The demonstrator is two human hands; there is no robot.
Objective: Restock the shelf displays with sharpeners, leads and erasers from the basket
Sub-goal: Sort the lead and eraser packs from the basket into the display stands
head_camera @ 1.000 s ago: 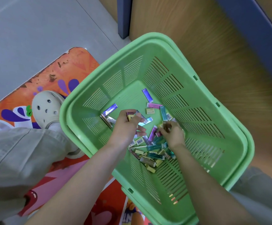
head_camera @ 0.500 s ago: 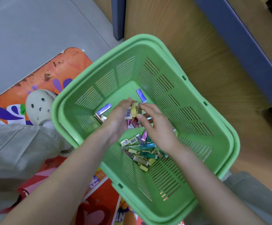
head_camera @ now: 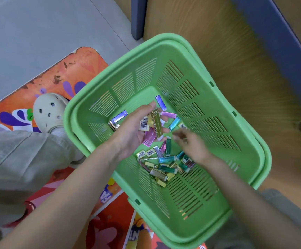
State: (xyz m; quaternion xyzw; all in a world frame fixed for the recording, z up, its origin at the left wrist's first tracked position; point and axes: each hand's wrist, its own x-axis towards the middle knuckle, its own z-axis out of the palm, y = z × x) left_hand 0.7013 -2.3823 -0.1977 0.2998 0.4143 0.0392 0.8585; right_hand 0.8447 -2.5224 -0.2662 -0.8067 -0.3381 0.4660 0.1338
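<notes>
A green plastic basket [head_camera: 209,72] stands on the floor with several small foil-wrapped erasers [head_camera: 164,164] loose on its bottom. My left hand [head_camera: 131,130] hovers palm up inside the basket and holds a small bunch of erasers [head_camera: 154,123], gold, yellow and pink ones. My right hand [head_camera: 191,142] is just right of it, blurred, fingers lowered over the loose pile. A purple eraser [head_camera: 160,102] and a blue one [head_camera: 120,116] lie apart near the basket's far wall.
A wooden shelf base [head_camera: 227,33] with a dark blue upright [head_camera: 137,17] runs behind the basket. An orange patterned mat [head_camera: 47,72] lies to the left under my beige clog [head_camera: 47,110] and trouser leg [head_camera: 16,159]. Grey floor lies beyond.
My right hand has drawn away from my left hand and dropped back toward the loose pile. My left hand has turned palm up, still with its bunch of erasers.
</notes>
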